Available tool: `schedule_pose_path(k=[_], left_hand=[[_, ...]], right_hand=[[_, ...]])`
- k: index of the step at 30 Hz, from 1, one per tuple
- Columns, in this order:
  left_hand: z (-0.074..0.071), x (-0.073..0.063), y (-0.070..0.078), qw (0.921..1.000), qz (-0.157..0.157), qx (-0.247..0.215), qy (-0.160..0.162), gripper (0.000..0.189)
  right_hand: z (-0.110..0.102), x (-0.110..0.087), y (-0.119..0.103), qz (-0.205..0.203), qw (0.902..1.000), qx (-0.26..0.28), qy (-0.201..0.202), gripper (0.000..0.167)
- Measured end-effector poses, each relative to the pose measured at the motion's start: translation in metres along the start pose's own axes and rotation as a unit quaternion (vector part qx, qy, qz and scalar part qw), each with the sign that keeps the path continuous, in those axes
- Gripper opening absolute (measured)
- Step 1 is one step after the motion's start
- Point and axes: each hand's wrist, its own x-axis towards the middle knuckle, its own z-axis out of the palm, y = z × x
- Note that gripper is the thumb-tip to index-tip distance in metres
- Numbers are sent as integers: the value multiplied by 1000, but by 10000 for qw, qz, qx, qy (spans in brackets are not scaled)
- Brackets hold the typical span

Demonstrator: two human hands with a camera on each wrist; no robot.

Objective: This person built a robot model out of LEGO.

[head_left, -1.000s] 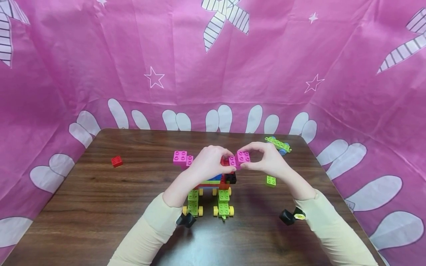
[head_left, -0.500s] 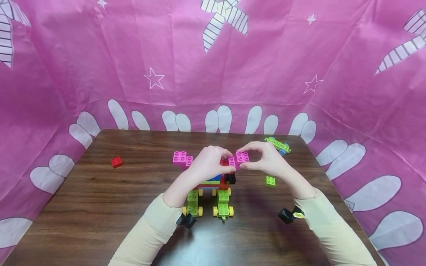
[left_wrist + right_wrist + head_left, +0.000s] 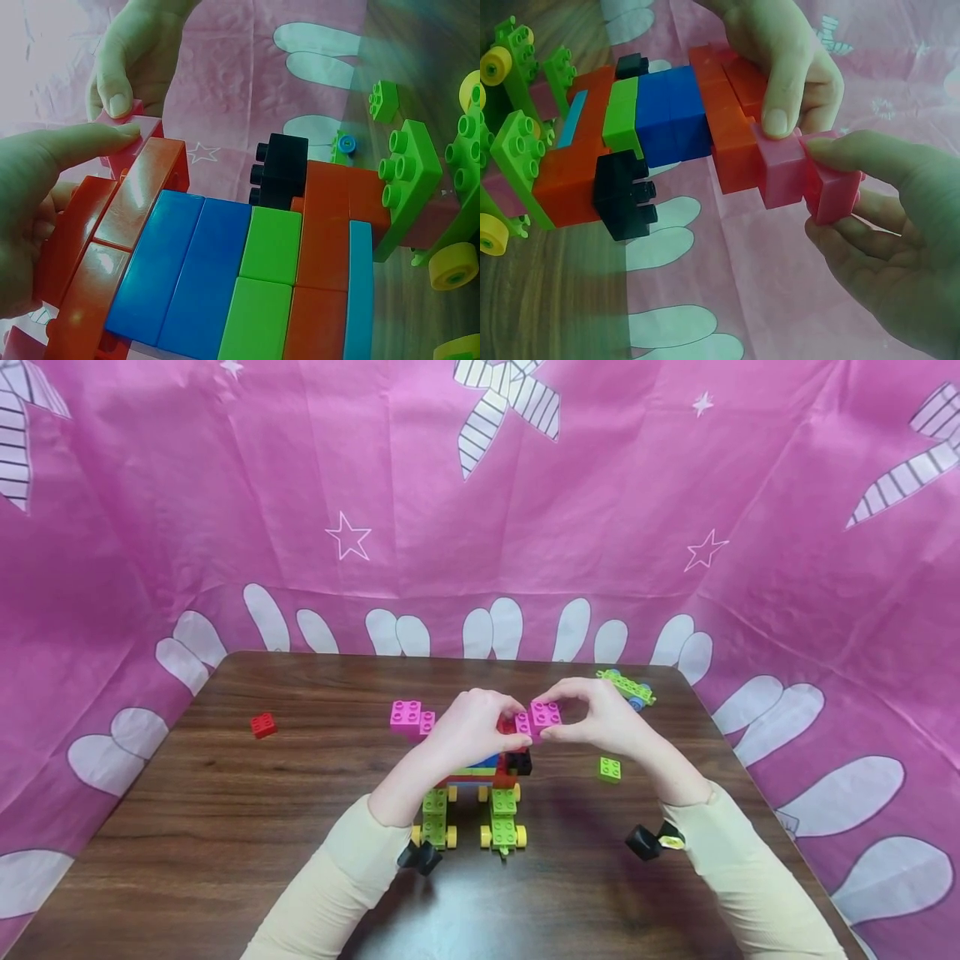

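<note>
A tall figure of toy building bricks stands mid-table, with blue bricks, red bricks above them and a black brick at its side. Two stepped pink bricks jut out from its upper right. My left hand grips the inner pink brick, its thumb on the front face and fingers behind. Between thumb and fingers, my right hand pinches the outer pink brick, which sits one step higher. More pink bricks stick out at the upper left. My left forearm hides part of the figure in the head view.
Green bases with yellow wheels carry the figure. A red brick lies at the left, a green brick at the right. Behind it is a green car base with blue wheels. Pink cloth surrounds the table.
</note>
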Motion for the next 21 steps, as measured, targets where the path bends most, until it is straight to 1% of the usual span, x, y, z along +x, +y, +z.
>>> schedule_pose_path(k=[4, 10, 21], left_hand=[[-1, 0, 1, 10000, 40, 52, 22, 41], [-1, 0, 1, 9999, 42, 95, 41, 41], [0, 0, 1, 9999, 32, 112, 62, 40]], right_hand=[[0, 1, -2, -117, 9999, -88, 15, 37], [-1, 2, -2, -167, 9996, -208, 30, 35], [-3, 6, 0, -20, 9998, 64, -175, 34]])
